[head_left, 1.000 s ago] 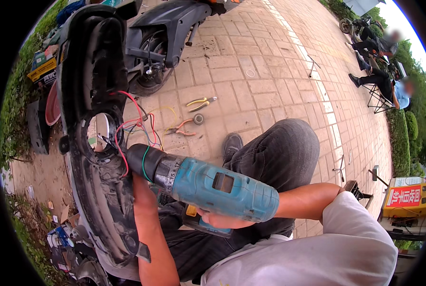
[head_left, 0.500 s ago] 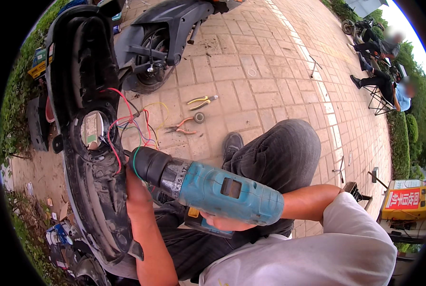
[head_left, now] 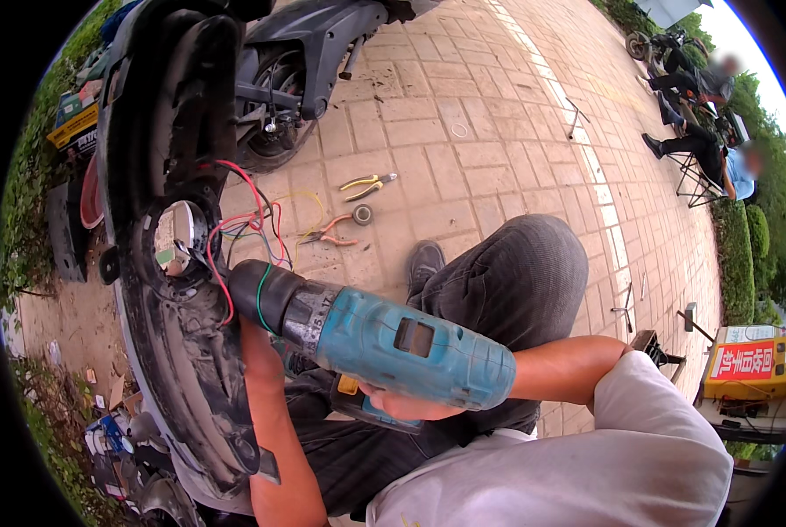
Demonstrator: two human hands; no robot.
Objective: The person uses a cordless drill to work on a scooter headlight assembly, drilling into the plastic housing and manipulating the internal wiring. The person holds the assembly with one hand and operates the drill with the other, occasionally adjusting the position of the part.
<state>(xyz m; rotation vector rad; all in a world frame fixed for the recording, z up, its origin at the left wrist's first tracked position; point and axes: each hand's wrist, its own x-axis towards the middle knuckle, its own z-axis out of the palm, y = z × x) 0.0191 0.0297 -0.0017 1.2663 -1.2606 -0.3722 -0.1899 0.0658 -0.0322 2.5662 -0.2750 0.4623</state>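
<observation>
Pale brick paving [head_left: 498, 158] is spread over the ground from 12 to 4 o'clock, crossed by a white line [head_left: 602, 191] that is curved by the lens. At 3 o'clock it is bordered by a clipped hedge [head_left: 737, 263], above which a folding seat [head_left: 696, 180] is occupied by a person [head_left: 743, 186], while bright sky [head_left: 741, 35] is seen near 2. Toward 9 o'clock, bare earth [head_left: 72, 316] and leafy undergrowth [head_left: 25, 202] are lit by even daylight

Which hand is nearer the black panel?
Left. The left hand is at the right edge of the black panel, partly hidden by the teal drill; the right hand is farther right, gripping the drill.
</observation>
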